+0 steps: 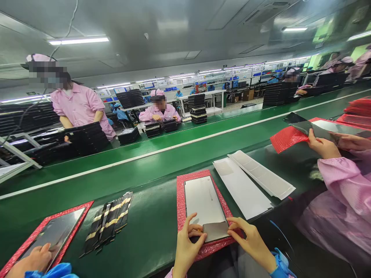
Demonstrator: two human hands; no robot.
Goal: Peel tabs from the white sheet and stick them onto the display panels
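On the bench (147, 235), a silver-backed panel (203, 195) lies on red bubble wrap (181, 197). Left hand (187, 244) and right hand (249, 234) each have their grip pinched on a grey film (216, 231) at its near end: seemingly alignment, calling for squared edges before pressing.
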